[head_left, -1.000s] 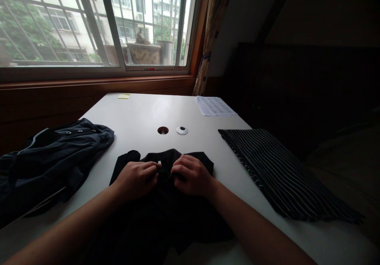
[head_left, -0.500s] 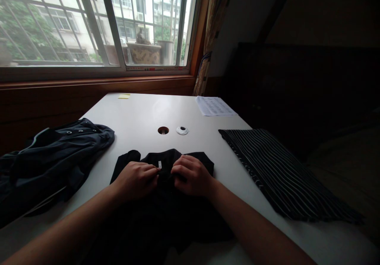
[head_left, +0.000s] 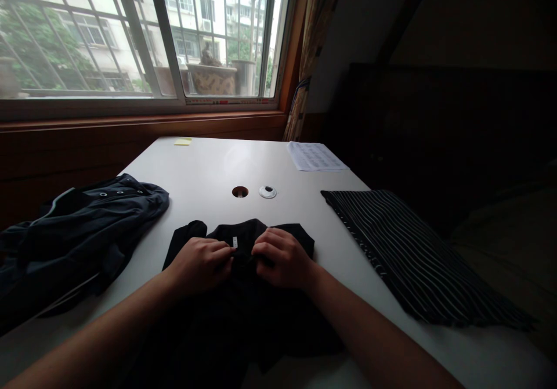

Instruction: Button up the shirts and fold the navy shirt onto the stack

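A black garment [head_left: 252, 319] with a collar-like upper edge and a small white label [head_left: 235, 242] inside lies spread at the front of the white table [head_left: 209, 168]. My left hand [head_left: 204, 264] is closed on the cloth just left of the label, fingers curled inward. Facing it across a small gap, my right hand [head_left: 282, 258] pinches the cloth on the right side of the opening. The fingertips and the folds beneath them are dark and partly hidden.
On the left lies a dark jacket-like garment [head_left: 117, 220] with metal eyelets. A folded black striped cloth [head_left: 404, 244] lies on the right. Behind are a cable hole [head_left: 240, 192], its white cap [head_left: 267, 192], printed papers [head_left: 315, 157] and a yellow sticky note [head_left: 183, 141].
Both hands keep their hold on the black garment, in nearly the same place. The whole view has shifted by only a few pixels.
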Demonstrator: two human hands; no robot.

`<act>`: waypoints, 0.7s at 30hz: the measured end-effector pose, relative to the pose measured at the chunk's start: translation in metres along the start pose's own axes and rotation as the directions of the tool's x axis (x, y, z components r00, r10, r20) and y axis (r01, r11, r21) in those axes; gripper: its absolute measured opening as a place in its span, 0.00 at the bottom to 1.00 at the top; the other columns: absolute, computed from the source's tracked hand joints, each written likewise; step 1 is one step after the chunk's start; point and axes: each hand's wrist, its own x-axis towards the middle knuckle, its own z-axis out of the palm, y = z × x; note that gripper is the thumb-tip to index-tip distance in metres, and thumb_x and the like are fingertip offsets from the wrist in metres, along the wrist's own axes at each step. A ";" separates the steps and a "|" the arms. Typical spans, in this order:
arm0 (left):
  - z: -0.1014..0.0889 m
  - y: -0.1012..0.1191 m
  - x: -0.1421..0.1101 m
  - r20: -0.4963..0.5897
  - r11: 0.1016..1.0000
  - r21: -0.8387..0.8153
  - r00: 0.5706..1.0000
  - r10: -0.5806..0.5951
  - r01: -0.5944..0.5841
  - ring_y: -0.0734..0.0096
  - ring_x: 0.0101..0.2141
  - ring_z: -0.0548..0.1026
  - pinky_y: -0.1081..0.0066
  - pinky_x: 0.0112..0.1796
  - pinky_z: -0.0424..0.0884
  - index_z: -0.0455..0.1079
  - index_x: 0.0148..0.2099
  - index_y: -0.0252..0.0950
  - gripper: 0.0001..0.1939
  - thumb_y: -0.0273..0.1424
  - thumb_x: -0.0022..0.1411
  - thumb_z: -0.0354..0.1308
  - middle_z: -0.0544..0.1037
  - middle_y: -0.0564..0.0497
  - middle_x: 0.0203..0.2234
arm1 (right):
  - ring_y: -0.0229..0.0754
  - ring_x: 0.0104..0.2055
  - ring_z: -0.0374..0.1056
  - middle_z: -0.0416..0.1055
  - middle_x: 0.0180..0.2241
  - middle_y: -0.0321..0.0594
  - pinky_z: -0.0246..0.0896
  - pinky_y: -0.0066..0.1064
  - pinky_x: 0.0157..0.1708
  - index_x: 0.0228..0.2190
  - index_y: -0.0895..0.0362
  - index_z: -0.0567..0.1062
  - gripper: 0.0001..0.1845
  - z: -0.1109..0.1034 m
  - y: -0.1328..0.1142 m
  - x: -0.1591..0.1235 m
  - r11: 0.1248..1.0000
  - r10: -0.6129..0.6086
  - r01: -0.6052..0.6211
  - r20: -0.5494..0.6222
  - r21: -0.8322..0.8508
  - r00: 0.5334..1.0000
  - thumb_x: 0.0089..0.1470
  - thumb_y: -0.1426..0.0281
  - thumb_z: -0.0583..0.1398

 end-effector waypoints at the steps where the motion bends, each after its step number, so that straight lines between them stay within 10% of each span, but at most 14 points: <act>1: 0.000 0.000 0.000 -0.005 1.000 0.002 1.000 0.002 -0.002 0.70 0.25 0.76 0.71 0.25 0.68 0.74 0.38 0.38 0.07 0.29 0.65 0.53 0.78 0.52 0.25 | 0.42 0.34 0.67 0.73 0.33 0.38 0.67 0.37 0.36 0.36 0.53 0.70 0.09 0.000 0.000 0.000 1.000 0.002 -0.002 0.001 0.000 1.000 0.51 0.75 0.59; 21: 0.000 -0.002 -0.001 -0.146 0.994 -0.097 0.988 -0.058 0.044 0.73 0.25 0.76 0.75 0.27 0.70 0.71 0.33 0.37 0.09 0.28 0.66 0.52 0.78 0.52 0.26 | 0.44 0.36 0.67 0.72 0.35 0.39 0.66 0.39 0.38 0.38 0.52 0.69 0.10 -0.002 0.001 0.000 0.999 0.020 -0.024 -0.078 -0.043 0.997 0.52 0.74 0.60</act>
